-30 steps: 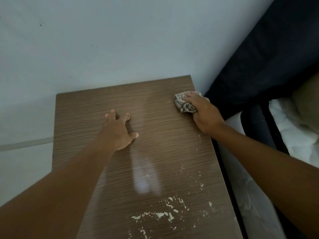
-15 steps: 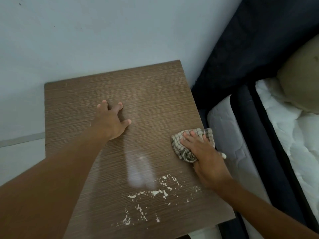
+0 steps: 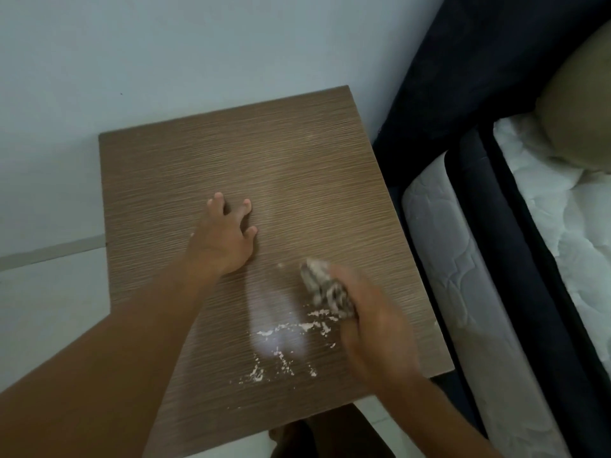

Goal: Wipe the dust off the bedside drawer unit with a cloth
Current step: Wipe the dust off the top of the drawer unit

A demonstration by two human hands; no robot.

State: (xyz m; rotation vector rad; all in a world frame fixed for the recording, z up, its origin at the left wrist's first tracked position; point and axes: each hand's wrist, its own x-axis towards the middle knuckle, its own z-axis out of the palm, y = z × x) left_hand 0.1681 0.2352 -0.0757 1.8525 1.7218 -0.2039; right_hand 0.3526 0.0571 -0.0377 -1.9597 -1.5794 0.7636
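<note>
The left hand (image 3: pixel 224 241) lies palm down on the wooden top of the bedside drawer unit (image 3: pixel 205 160), its fingers straight and spread apart, gripping nothing, the forearm reaching in from the near left corner. To the right of this hand and nearer the person, a patch of white dust crumbs (image 3: pixel 256 375) is scattered over the wood beside a pale glare. Just beyond the crumbs, further right, is the checked cloth (image 3: pixel 324 289), bunched into a wad and touching the top. The right hand (image 3: pixel 377 335) grips it from the near side, fingers closed round the wad, though motion blur hides each finger's exact lie. Both hands are on the same surface, near each other but apart. To the right of the right hand, past the unit's edge, stands a quilted white mattress (image 3: pixel 439 246) in a dark bed frame, with a tan pillow (image 3: pixel 575 120) at the far right.
</note>
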